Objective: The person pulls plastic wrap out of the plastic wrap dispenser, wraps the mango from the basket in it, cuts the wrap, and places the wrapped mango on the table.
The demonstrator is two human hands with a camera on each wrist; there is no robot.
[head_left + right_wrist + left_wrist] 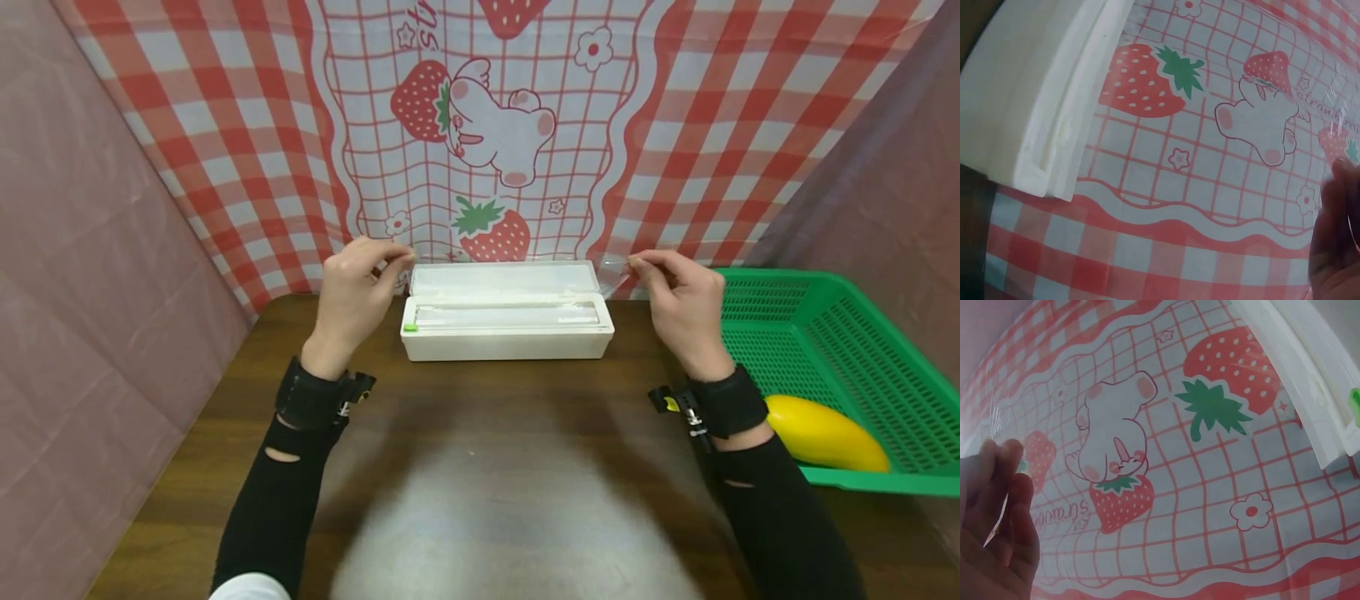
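Note:
A white cling film dispenser stands on the table at the back, its clear lid raised. A green slide cutter sits at its left end. Thin clear cling film shows beside the lid's right end. My left hand, just left of the dispenser, pinches one edge of the film between thumb and fingers. On the other side my right hand pinches the film too. Shiny creases of film run from the left fingertips in the left wrist view, and film glints above the right fingers in the right wrist view.
A green plastic basket stands at the right, with a yellow, mango-like fruit inside. Behind the dispenser hangs a red-and-white checked cloth with strawberry prints. The brown wooden table stretches in front.

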